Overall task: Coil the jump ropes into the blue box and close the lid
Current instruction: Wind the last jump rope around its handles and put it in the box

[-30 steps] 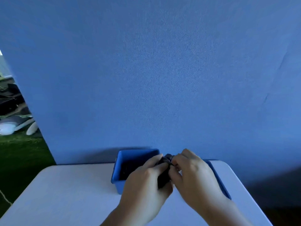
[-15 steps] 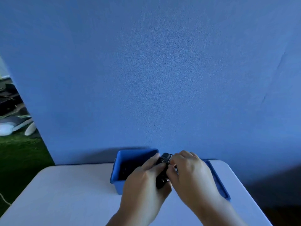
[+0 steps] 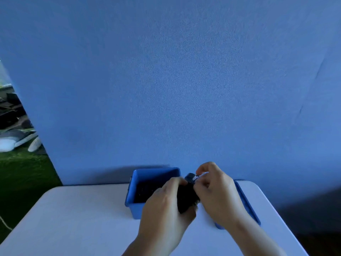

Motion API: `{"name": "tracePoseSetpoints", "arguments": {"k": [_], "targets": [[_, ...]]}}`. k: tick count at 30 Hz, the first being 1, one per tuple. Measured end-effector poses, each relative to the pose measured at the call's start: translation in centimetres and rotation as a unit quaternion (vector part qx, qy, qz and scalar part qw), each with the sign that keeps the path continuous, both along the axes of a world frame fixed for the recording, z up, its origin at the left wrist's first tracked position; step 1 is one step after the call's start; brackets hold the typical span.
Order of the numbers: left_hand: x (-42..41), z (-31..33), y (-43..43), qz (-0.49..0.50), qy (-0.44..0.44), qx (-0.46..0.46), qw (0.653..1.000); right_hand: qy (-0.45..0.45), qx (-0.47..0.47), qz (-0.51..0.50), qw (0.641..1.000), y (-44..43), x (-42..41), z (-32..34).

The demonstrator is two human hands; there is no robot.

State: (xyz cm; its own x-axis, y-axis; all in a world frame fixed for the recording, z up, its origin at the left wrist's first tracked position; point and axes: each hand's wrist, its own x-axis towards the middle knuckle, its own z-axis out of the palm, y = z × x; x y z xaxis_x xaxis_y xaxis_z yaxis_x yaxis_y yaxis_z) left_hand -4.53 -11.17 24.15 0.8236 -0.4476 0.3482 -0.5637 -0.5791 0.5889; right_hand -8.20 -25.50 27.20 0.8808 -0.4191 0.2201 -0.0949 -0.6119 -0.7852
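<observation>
One blue box (image 3: 137,211) stood open on counter (image 3: 73,218). One dark jump rope bundle (image 3: 185,198) beside box's right wall: left hand (image 3: 166,209) gripped it with curled fingers; right hand (image 3: 215,196) pinched its top end.

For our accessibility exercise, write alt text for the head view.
The left hand and right hand grip a dark bundled jump rope beside an open blue box on a white table. The blue lid lies at right.

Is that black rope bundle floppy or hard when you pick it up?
Probably floppy: the rope is bunched into a small dark wad in the left hand. It might spring loose if let go, since the right hand pinches its top too. Likely light: it fits in one hand.
</observation>
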Motion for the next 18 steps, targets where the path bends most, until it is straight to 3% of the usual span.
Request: {"name": "tracePoseSetpoints", "arguments": {"k": [5,10,12,15,18], "targets": [[0.0,0.2,0.3,-0.022,0.0,-0.003,1.0,0.05,0.175,0.021,0.983,-0.7,-0.2,0.4],[0.1,0.3,0.6,-0.037,0.005,0.004,0.999,0.108,0.168,0.065,0.978,-1.2,-0.5,0.4],[0.1,0.4,0.7,-0.042,0.024,-0.004,0.999,0.13,0.124,0.113,0.977,-1.0,-0.7,0.3],[0.0,0.7,0.8,-0.054,0.057,-0.015,0.997,0.121,-0.034,0.156,0.98,-1.2,-1.2,0.1],[-0.2,0.8,0.8,-0.068,0.083,-0.026,0.994,0.118,-0.12,0.178,0.97,-1.9,-1.7,0.5]]}}
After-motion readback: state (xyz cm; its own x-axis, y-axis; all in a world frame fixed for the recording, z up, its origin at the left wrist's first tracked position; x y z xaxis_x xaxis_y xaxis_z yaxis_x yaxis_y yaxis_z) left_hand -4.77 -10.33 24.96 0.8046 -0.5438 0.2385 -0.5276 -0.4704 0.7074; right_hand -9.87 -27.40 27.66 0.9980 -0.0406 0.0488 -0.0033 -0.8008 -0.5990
